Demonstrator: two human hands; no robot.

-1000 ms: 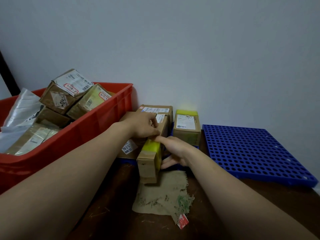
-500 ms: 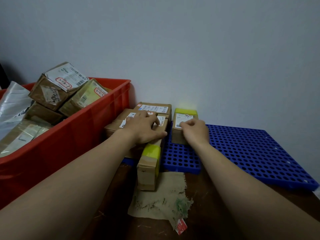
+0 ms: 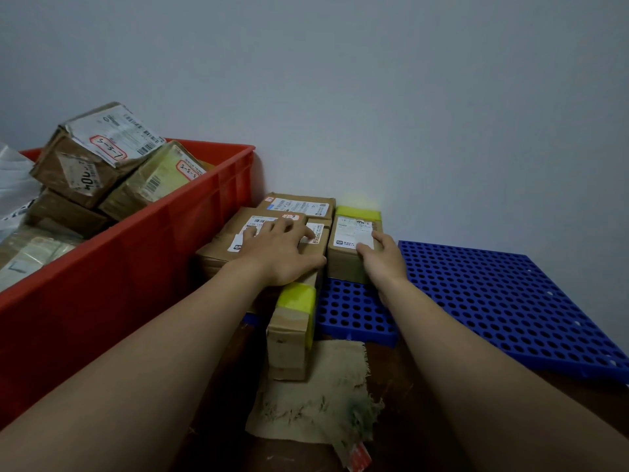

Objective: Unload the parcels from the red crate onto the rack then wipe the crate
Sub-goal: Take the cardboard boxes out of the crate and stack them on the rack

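The red crate (image 3: 170, 206) at the left holds several taped brown parcels (image 3: 102, 155). The blue perforated rack (image 3: 493, 301) lies at the right against the wall. My left hand (image 3: 282, 253) rests flat, fingers spread, on a flat brown parcel (image 3: 221, 247) at the rack's left end. My right hand (image 3: 383, 257) grips the near right corner of a small yellow-taped parcel (image 3: 350, 229) standing on the rack. Another labelled parcel (image 3: 299, 206) sits behind them. A long narrow yellow-taped parcel (image 3: 292, 332) juts over the rack's front edge onto a beige cloth (image 3: 316, 396).
A white plastic bag (image 3: 13, 185) lies in the crate's left part. The grey wall stands directly behind the rack and crate. The cloth, frayed and with a red tag (image 3: 359, 458), lies on the dark brown table in front of the rack.
My right hand left the long narrow parcel and went back to the small yellow-taped parcel, then took hold of its right corner. My left hand stayed on the flat parcel.
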